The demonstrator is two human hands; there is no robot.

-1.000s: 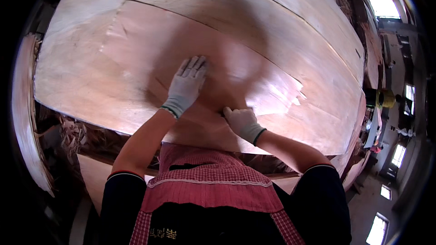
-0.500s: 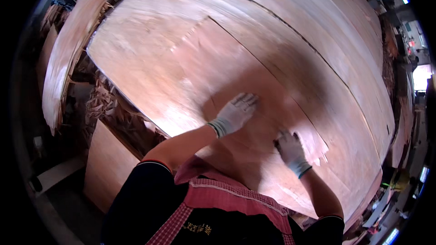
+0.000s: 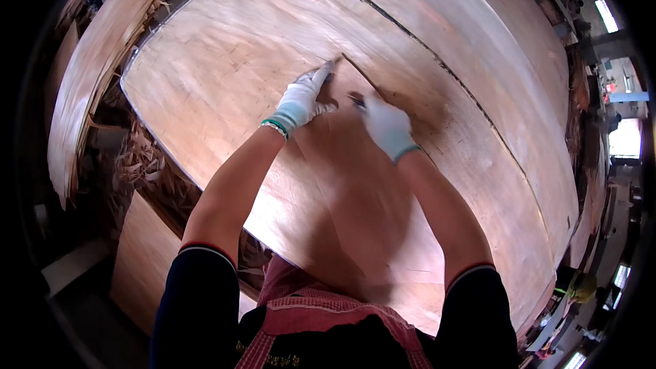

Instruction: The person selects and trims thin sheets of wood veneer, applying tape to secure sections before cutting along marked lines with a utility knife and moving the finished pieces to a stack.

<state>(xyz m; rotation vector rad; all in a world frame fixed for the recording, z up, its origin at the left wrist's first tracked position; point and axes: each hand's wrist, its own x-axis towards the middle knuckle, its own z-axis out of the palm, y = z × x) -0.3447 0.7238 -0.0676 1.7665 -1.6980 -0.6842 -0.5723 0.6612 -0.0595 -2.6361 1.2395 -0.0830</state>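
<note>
Both my gloved hands at the far corner of the top wood sheet.

My left hand lies nearly flat on the top sheet, fingers stretched toward its corner near the upper middle of the frame, gripping nothing. My right hand presses just beside it; it is blurred, so I cannot tell whether its fingers pinch the edge. The sheet's long axis runs from my apron at the bottom up to that corner, its right edge slanting to the lower right. It rests on a wider sheet stack. Scraps lie at the left.
</note>
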